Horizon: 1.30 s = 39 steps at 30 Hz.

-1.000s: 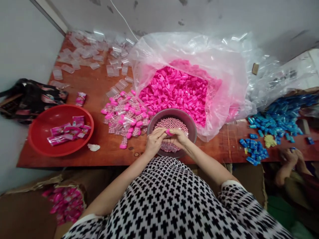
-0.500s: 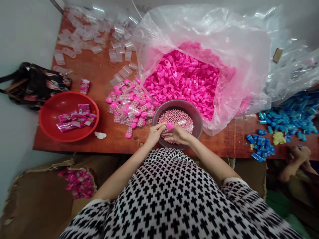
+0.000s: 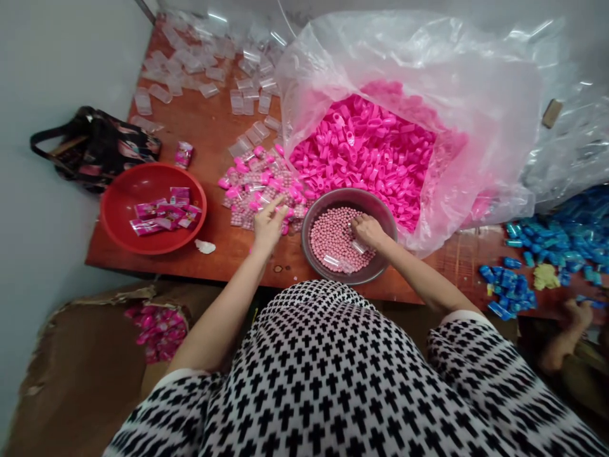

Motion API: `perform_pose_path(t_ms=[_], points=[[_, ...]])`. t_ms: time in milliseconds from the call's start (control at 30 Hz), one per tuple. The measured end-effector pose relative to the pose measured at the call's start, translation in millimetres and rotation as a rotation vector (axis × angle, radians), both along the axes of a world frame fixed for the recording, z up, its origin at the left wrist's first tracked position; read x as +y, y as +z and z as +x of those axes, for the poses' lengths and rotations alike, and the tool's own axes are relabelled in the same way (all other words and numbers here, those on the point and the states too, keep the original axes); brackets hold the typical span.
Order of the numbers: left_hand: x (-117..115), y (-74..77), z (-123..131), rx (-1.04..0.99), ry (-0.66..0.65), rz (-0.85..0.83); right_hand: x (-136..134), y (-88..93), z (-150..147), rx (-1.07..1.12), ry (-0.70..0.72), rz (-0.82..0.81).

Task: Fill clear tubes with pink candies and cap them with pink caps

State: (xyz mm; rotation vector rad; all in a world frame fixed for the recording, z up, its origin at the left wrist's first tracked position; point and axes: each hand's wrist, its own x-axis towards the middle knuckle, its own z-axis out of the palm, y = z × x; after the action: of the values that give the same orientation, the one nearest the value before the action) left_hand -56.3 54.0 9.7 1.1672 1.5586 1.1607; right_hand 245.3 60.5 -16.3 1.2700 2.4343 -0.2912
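My left hand (image 3: 269, 227) is at the lower edge of a pile of filled clear containers with pink caps (image 3: 259, 181), fingers apart and nothing visible in its grip. My right hand (image 3: 367, 230) reaches into a dark round bowl (image 3: 308, 252), its fingers closed around a small clear container (image 3: 353, 225) at the surface of the pink beads (image 3: 328, 235). More clear containers (image 3: 332, 261) lie on the beads, one of them just below my right fingers.
Behind the bowl, a large plastic bag (image 3: 495, 95) holds loose pink caps (image 3: 361, 146). A red basin (image 3: 114, 235) with pink packets stands left, near a black handbag (image 3: 95, 152). Clear containers (image 3: 190, 60) lie at the back; blue pieces (image 3: 509, 289) and another person's hand (image 3: 578, 314) are right.
My hands have parted. My left hand has let go of the pink-capped piece and moved left to the pile; my right hand has moved into the beads. The view has shifted slightly.
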Motion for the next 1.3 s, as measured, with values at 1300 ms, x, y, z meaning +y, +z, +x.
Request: perform_pose_path(t_ms=[1300], points=[[-24.6,20.1,94.1,-0.614,-0.417,-0.453,-24.8,75.8,-15.8,1.078,-0.378,-0.251]])
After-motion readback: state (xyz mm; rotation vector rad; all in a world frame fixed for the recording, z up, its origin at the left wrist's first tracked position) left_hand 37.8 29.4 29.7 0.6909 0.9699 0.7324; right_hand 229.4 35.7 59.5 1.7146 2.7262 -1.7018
